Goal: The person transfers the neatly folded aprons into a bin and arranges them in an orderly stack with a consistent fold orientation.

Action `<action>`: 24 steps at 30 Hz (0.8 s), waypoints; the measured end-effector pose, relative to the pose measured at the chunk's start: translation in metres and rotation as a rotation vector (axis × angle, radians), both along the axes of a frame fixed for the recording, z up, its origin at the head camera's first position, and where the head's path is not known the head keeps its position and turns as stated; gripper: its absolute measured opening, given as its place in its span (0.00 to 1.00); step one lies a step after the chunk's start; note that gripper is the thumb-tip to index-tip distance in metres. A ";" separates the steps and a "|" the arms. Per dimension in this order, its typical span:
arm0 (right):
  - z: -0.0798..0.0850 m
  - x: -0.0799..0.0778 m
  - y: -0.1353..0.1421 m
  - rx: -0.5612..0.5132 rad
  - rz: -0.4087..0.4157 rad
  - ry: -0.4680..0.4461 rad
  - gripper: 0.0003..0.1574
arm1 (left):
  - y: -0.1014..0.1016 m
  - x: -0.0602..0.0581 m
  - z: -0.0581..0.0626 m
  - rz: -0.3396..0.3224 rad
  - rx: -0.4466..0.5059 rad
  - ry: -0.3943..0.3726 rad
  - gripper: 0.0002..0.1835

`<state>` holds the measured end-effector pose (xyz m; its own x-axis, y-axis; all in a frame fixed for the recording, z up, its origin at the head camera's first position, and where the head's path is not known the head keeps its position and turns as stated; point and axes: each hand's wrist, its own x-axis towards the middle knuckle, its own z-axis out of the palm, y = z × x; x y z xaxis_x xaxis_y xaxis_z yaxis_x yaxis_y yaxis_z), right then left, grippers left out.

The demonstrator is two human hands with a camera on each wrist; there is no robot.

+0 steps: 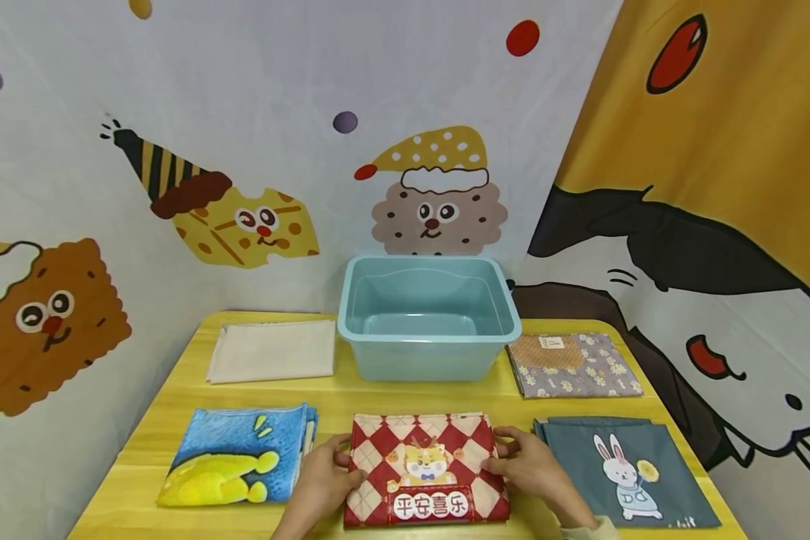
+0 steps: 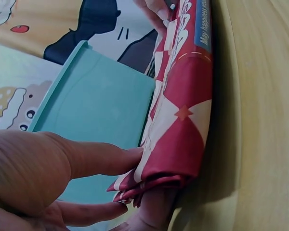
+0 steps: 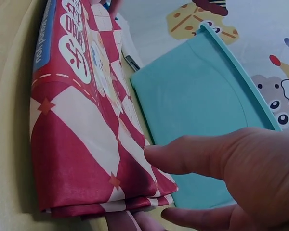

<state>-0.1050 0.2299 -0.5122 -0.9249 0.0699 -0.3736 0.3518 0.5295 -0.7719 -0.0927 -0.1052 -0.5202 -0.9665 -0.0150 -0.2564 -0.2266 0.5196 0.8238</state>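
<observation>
Fingers point(image 2: 91, 211) of the left hand point(image 1: 320, 480) and the right hand point(image 1: 529, 465) pinch a folded checked cloth point(image 1: 427, 472) at its two sides, thumbs on top and fingertips tucked beneath, each grip narrow around the layers. The cloth is toward the near edge of the worktop point(image 1: 459, 397), midway between its side edges, in front of a blue-green tub point(image 1: 432, 367) by the far edge. A blue cloth point(image 1: 236, 454) lies to its left and a rabbit cloth point(image 1: 628, 469) to its right; a white cloth point(image 1: 273, 351) is near the far left corner, a flowered cloth point(image 1: 580, 367) near the far right.

The step in hand looks like getting a two-sided hold on the folds. The next move probably calls for even pressure from both hands, lest loose layers slip.

The head view looks down into the tub; the wrist views show only its outside, but also the fingertips under the cloth and a lettered blue strip point(image 2: 202, 29) on its near side. Whether the cloth is fully raised, I cannot tell.
</observation>
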 end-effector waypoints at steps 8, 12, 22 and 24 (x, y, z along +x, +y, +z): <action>-0.003 -0.002 0.000 -0.058 -0.027 -0.072 0.40 | -0.003 0.000 -0.005 -0.033 0.071 0.010 0.37; -0.006 -0.002 0.001 -0.138 -0.007 -0.093 0.40 | -0.004 0.000 -0.006 -0.046 0.121 -0.011 0.36; -0.015 -0.002 0.012 -0.256 0.115 -0.057 0.36 | -0.006 -0.004 -0.009 -0.066 0.279 -0.106 0.39; -0.016 -0.002 0.012 -0.263 0.116 -0.058 0.38 | -0.006 -0.003 -0.010 -0.071 0.328 -0.124 0.39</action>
<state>-0.1070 0.2423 -0.5283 -0.8977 -0.1415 -0.4172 0.3479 0.3532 -0.8685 -0.0962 -0.1117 -0.5306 -0.9235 0.1533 -0.3516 -0.3079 0.2503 0.9179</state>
